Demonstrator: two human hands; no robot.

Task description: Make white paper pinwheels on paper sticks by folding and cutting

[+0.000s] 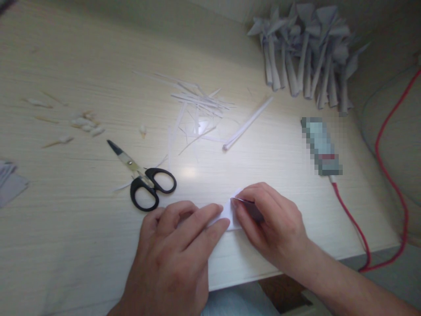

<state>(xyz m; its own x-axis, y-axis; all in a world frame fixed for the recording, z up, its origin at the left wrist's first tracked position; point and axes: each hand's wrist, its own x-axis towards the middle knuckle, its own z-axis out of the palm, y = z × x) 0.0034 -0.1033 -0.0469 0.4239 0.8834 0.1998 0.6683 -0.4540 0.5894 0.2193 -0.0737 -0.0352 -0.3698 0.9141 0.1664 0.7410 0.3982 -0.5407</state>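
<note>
Near the table's front edge lies a piece of white folded paper, partly hidden by my fingers. My left hand rests over its left part, with thumb and index fingertips holding it against the table. On the other side, my right hand pinches a raised flap of the same paper between thumb and index finger. Scissors with black handles lie just beyond my left hand, blades pointing away to the left. A thin rolled paper stick lies farther up, beyond the paper.
Cut paper strips are scattered mid-table. Several used cotton swab tips lie to the left, near paper pieces at the edge. Folded paper flowers with stems are heaped at back right. A blurred phone has a red cable.
</note>
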